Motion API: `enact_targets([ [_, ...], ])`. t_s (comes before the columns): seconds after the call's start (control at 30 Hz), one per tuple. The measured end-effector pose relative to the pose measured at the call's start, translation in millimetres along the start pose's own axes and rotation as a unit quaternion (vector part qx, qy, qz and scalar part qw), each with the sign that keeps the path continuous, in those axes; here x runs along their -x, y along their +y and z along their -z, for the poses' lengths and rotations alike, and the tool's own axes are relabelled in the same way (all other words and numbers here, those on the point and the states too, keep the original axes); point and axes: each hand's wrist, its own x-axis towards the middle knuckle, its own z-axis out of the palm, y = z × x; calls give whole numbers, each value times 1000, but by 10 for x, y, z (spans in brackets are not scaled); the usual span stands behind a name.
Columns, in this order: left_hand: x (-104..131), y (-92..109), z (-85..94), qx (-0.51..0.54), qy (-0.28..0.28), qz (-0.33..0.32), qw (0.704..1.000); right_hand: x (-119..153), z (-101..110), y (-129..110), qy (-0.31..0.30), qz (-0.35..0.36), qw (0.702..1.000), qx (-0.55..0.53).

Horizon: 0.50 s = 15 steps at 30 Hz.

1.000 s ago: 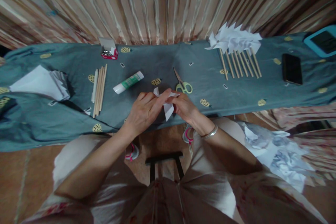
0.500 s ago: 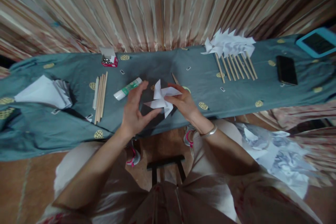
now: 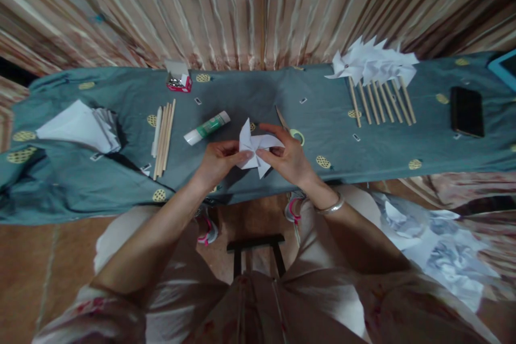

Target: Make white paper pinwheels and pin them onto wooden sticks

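Note:
Between my hands, over the front part of the cloth-covered table, is a white paper pinwheel (image 3: 253, 146) with pointed blades. My left hand (image 3: 217, 162) pinches its left side, thumb near the centre. On the other side my right hand (image 3: 292, 156) grips it with the thumb on the front; the fingers behind are partly hidden. A glue stick (image 3: 207, 128) with a green and white label lies behind my left hand. Just beyond my right hand are scissors (image 3: 297, 135), their handles partly covered by it.
Wooden sticks (image 3: 164, 140) and stacked folded paper (image 3: 80, 128) lie at left, near a small open box of pins (image 3: 179, 83). Finished pinwheels on sticks (image 3: 374, 64) sit at back right, beside a black phone (image 3: 466, 112). A plastic bag of paper (image 3: 439, 247) is at lower right.
My left hand, open and apart from the pinwheel before, has moved right and closed on its left side. My right hand keeps its hold. The whole view has shifted slightly.

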Motion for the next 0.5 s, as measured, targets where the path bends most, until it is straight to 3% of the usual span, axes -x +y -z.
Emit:
enact_targets([
  [0.5,-23,-71,-46,30,15,-3,999,12,-2,30,4,-9,1000,-1],
])
